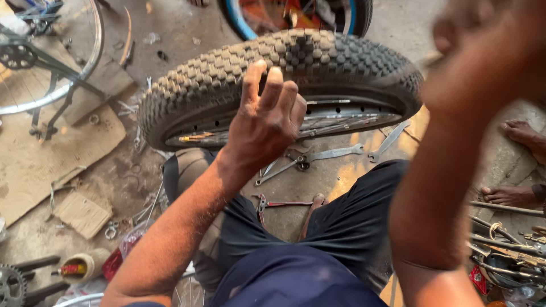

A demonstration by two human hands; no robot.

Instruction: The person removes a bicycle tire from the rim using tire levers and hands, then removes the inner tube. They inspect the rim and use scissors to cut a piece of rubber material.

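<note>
A bicycle wheel with a knobby black tyre (318, 62) stands tilted on the ground in front of my knees, its shiny rim and spokes (341, 116) showing below the tread. My left hand (264, 116) rests on the near side of the tyre, fingers spread upward over the tread and rim, gripping nothing. My right hand (483, 62) is raised close to the camera at the upper right, blurred, so its fingers and anything in it cannot be made out. I am squatting, in dark shorts.
Several spanners (335, 152) and red-handled pliers (278, 203) lie on the concrete between my legs. A bicycle frame with a wheel (45, 57) stands upper left over cardboard (51, 153). Another person's bare feet (520, 165) are at right, above metal parts (506, 250).
</note>
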